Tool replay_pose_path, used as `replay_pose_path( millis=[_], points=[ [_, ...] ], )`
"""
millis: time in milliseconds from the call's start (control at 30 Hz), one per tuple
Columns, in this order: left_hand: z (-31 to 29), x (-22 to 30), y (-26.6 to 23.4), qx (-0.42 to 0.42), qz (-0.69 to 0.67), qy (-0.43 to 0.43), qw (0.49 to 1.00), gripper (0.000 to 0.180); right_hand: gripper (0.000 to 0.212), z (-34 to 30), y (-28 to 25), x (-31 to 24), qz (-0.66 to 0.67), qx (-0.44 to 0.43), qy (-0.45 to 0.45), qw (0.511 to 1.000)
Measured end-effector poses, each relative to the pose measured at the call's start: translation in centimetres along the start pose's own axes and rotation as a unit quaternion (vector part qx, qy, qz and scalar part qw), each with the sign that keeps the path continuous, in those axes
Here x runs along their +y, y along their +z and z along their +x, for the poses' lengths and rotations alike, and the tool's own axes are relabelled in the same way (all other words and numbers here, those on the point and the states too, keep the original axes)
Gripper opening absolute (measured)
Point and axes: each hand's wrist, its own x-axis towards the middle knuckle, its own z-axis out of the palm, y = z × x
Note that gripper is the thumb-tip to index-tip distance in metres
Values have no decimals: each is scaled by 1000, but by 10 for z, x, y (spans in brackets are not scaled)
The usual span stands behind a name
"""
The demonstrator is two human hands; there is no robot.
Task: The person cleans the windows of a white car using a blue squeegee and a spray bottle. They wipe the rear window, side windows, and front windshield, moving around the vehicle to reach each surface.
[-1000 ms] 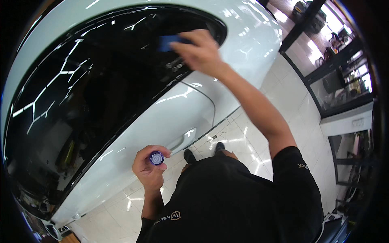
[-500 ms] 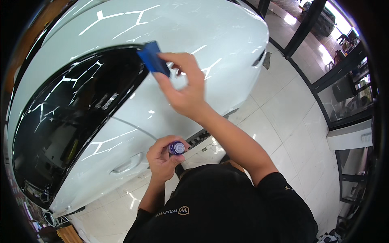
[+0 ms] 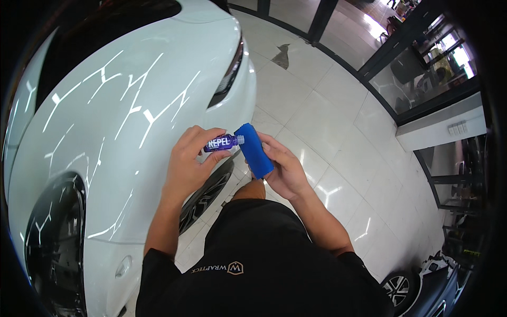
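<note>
My left hand [image 3: 186, 158] grips a small purple bottle [image 3: 219, 143] with a white label, tipped on its side. Its clear neck points right and meets the upper left face of a blue cloth-wrapped applicator pad [image 3: 254, 153]. My right hand [image 3: 285, 166] holds that pad by its right edge, with the thumb on the front; the other fingers are mostly hidden behind it. Whether liquid is coming out of the neck is too small to tell. Both hands are held in front of my body, beside a glossy white car [image 3: 121, 79].
The car's headlight [image 3: 228, 79], dark side window [image 3: 55, 243] and front wheel [image 3: 207, 195] are left of my arms. Pale tiles [image 3: 338, 153] cover the floor on the right. Dark-framed glass panels [image 3: 364, 47] curve beyond them. Part of another car [image 3: 438, 288] shows at lower right.
My right hand has come off the car's surface with the pad and down to the bottle. The bottle has gone from upright to tipped. My view has shifted toward the car's headlight end.
</note>
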Motion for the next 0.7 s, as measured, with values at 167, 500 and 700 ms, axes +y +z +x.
replay_pose_path(
  millis=[167,500,700],
  points=[
    [95,12,19,-31,62,60,996,39,57,40,-31,-63,18,13,-7,1000],
    [272,47,10,-74,10,33,997,36,47,169,-12,-243,24,39,50,998],
    [418,24,10,52,17,-76,996,34,48,286,-15,-349,9,36,94,995]
  ],
)
